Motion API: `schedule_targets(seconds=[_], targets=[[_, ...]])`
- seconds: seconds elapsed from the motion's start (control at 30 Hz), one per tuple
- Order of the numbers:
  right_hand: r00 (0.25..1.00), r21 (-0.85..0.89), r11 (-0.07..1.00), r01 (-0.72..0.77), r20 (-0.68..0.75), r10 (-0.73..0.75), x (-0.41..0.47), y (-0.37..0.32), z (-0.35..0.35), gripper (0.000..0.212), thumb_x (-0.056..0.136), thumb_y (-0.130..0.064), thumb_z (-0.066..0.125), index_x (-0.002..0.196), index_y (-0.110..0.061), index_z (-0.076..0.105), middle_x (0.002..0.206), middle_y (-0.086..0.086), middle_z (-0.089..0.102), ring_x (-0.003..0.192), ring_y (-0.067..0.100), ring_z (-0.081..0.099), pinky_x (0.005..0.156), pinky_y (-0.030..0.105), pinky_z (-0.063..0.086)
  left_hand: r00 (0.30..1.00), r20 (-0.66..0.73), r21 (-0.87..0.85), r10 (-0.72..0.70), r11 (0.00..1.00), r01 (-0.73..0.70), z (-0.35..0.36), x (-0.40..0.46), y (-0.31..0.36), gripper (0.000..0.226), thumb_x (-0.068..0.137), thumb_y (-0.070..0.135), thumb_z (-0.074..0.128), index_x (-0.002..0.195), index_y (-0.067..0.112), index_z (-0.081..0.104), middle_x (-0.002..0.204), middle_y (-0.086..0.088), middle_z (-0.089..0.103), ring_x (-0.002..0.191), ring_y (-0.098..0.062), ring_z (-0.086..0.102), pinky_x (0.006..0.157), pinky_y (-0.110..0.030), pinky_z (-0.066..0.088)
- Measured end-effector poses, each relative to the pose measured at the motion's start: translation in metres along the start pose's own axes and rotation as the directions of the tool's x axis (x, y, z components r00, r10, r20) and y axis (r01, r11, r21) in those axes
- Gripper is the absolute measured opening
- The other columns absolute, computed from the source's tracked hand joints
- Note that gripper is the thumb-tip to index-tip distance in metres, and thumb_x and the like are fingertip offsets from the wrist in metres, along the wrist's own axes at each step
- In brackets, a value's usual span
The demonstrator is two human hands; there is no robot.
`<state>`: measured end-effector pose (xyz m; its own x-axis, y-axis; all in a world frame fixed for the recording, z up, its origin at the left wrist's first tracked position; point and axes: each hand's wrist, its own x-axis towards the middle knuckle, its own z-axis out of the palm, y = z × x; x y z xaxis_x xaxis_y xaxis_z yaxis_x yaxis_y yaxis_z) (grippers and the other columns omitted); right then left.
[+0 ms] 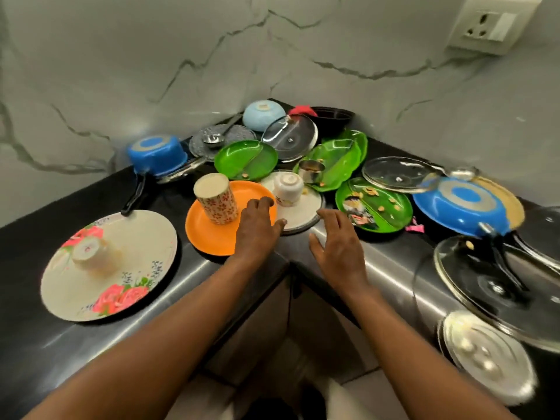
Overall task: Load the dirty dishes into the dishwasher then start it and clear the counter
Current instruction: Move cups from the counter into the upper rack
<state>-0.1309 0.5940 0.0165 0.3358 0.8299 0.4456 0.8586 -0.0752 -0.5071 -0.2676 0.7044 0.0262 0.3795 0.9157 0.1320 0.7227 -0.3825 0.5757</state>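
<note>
Left hand (257, 228) fingers spread on orange plate (212, 234) bearing upturned floral cup (216, 198), right hand (339, 247) open, empty, green plates (375, 207) holding what look like crumbs

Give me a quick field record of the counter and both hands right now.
setting: black corner counter, marble-look wall, dishes piled in the corner
left hand: open, fingers resting on orange plate
right hand: open, empty, at the counter edge beside white plate
on orange plate: flowered tumbler, upside down
on white plate: white cup, upside down
on floral plate: cup on its side
green plates: several, with food scraps
pans: two blue, upside down
dishwasher: not in view
</note>
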Motion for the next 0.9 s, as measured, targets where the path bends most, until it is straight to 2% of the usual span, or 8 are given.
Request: schedule_targets(seconds=[0.17,0.33,0.43,0.5,0.63,0.77,0.9], targets=[[0.992,-0.065,0.997,0.039,0.119,-0.031,0.078,0.017,0.035,0.062,0.080,-0.020,0.072,0.135,-0.004,0.048,0.131,0.020,0.049,0.115,0.039,0.049,0.097,0.045,0.043,0.999,0.007,0.087,-0.051,0.995,0.050,0.015,0.038,-0.004,0.060,0.085,0.036,0.070,0.134,0.011,0.046,0.131,-0.013,0.046,0.120,-0.033,0.045,0.097,-0.041,0.040],[0.952,-0.133,0.980,0.149,0.287,-0.106,0.128,0.027,0.062,0.078,0.087,-0.033,0.067,0.152,-0.021,0.026,0.154,0.017,0.027,0.136,0.037,0.031,0.110,0.044,0.029,0.995,0.023,0.176,-0.097,0.980,0.092,0.022,0.058,-0.002,0.061,0.085,0.040,0.069,0.134,0.015,0.046,0.134,-0.010,0.043,0.122,-0.031,0.042,0.096,-0.040,0.041],[0.919,-0.152,0.971,0.183,0.376,-0.115,0.140,0.032,0.074,0.075,0.090,-0.037,0.062,0.153,-0.027,0.022,0.154,0.015,0.025,0.137,0.036,0.029,0.107,0.045,0.035,0.987,0.048,0.226,-0.152,0.964,0.137,0.026,0.062,-0.004,0.059,0.084,0.043,0.069,0.131,0.014,0.047,0.132,-0.011,0.045,0.119,-0.032,0.043,0.093,-0.041,0.042],[0.911,-0.092,0.983,0.159,0.397,-0.110,0.142,0.036,0.080,0.073,0.090,-0.033,0.064,0.151,-0.025,0.025,0.150,0.015,0.028,0.134,0.035,0.033,0.100,0.044,0.041,0.984,0.051,0.264,-0.172,0.952,0.153,0.028,0.062,-0.007,0.056,0.084,0.044,0.068,0.127,0.013,0.049,0.129,-0.011,0.047,0.117,-0.031,0.043,0.091,-0.040,0.042],[0.937,0.028,0.995,0.099,0.335,-0.103,0.142,0.038,0.082,0.073,0.080,-0.025,0.072,0.144,-0.024,0.036,0.138,0.011,0.034,0.126,0.033,0.040,0.087,0.041,0.049,0.985,0.030,0.275,-0.169,0.949,0.155,0.029,0.061,-0.007,0.054,0.085,0.044,0.067,0.125,0.013,0.051,0.127,-0.009,0.049,0.115,-0.029,0.043,0.091,-0.039,0.041],[0.974,0.049,0.998,0.045,0.220,-0.055,0.128,0.037,0.072,0.082,0.075,-0.024,0.074,0.146,-0.023,0.033,0.135,0.015,0.032,0.121,0.033,0.041,0.081,0.040,0.050,0.984,0.058,0.268,-0.166,0.953,0.145,0.028,0.059,-0.004,0.054,0.086,0.043,0.066,0.126,0.012,0.049,0.127,-0.011,0.049,0.115,-0.030,0.044,0.091,-0.039,0.040],[0.994,0.075,0.997,-0.014,0.111,0.006,0.104,0.031,0.054,0.083,0.071,-0.027,0.076,0.143,-0.018,0.037,0.130,0.015,0.032,0.118,0.033,0.043,0.086,0.039,0.051,0.993,0.050,0.276,-0.105,0.957,0.088,0.030,0.045,0.000,0.054,0.087,0.040,0.065,0.128,0.010,0.046,0.130,-0.013,0.046,0.115,-0.032,0.043,0.091,-0.041,0.041]])
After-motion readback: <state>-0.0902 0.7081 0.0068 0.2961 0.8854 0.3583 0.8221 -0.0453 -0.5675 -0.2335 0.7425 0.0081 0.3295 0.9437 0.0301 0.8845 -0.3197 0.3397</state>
